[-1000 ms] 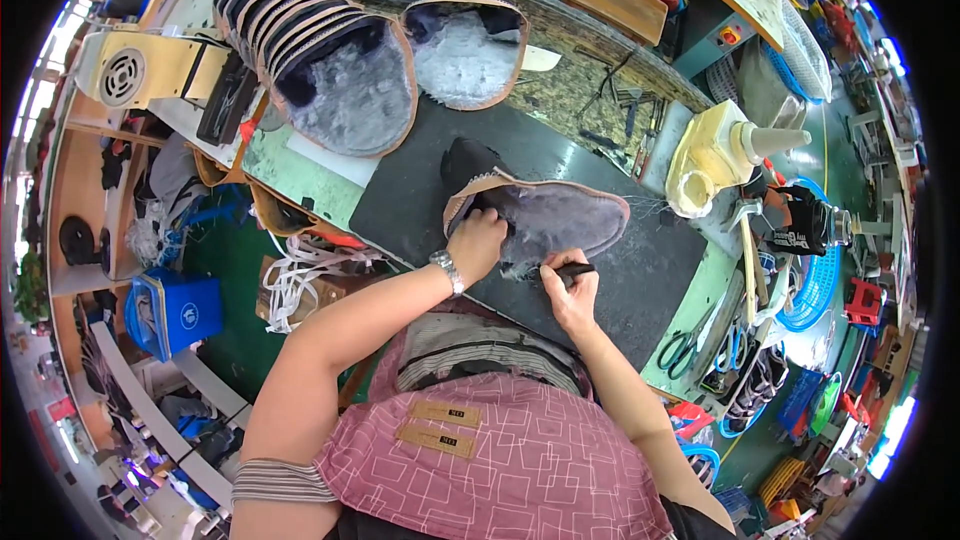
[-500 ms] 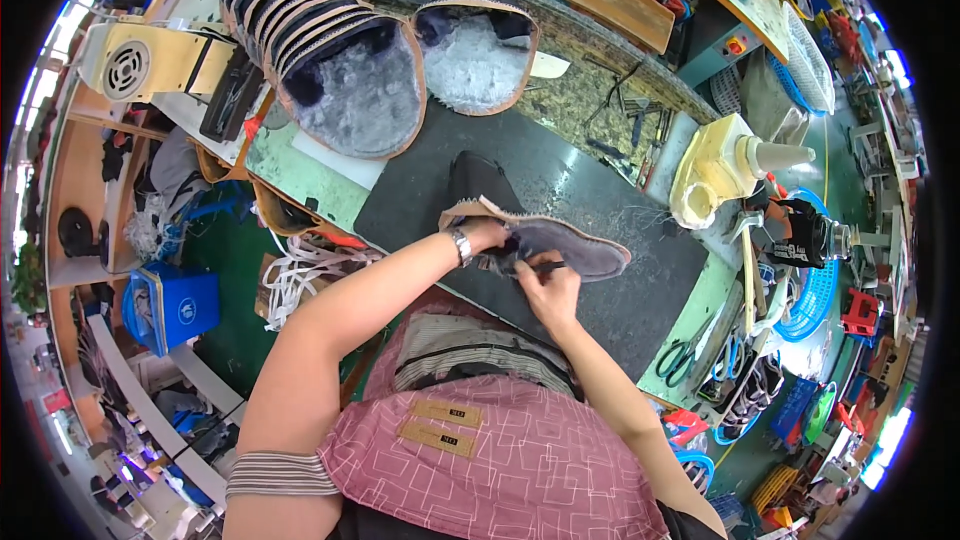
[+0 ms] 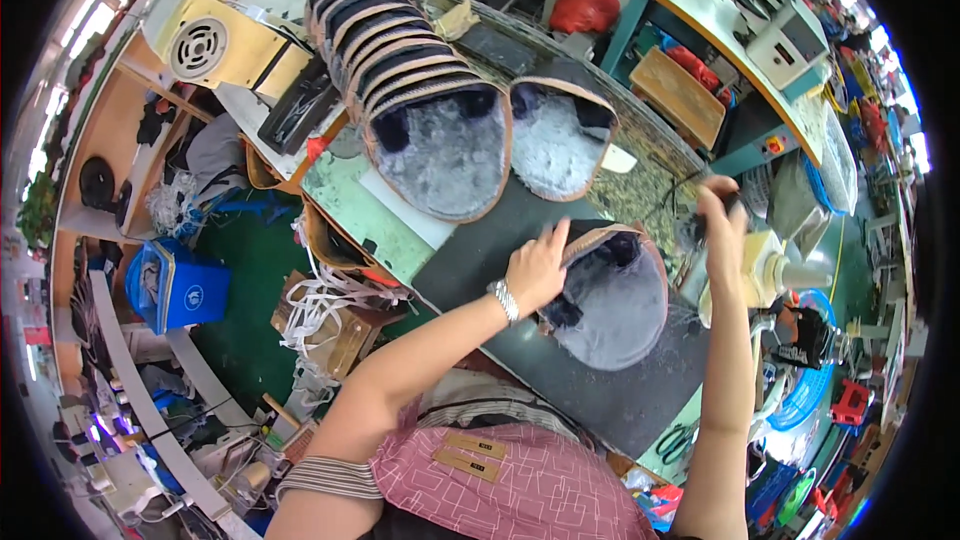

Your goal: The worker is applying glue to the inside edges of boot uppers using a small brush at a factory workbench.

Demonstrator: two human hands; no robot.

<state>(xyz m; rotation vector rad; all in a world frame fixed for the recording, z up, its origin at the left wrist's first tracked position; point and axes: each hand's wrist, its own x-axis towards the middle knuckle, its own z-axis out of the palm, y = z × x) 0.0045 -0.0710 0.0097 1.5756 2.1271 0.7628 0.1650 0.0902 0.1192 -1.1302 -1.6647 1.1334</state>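
A grey fur-lined slipper (image 3: 618,305) lies on the black work mat (image 3: 535,360), its fluffy inner side up and its rim tan. My left hand (image 3: 537,270), with a watch at the wrist, grips its left edge; part of the fingers is hidden behind the rim. Off to the right, above the bench's far edge, my right hand (image 3: 722,225) is raised away from the slipper, its fingers curled round a small dark tool (image 3: 736,204) whose kind I cannot make out. A blurred grey tuft shows beside those fingers.
A stack of similar slippers (image 3: 440,155) leans at the back left, with a single slipper (image 3: 560,145) beside it. At the right stands a cream machine with a cone (image 3: 765,270). Scissors (image 3: 678,442) lie near the right edge; a blue bin (image 3: 185,285) stands on the floor.
My right hand has left the slipper and swung up to the far right. The slipper has turned from tilted to fluffy side up, and my left hand has shifted to its edge. The view has turned.
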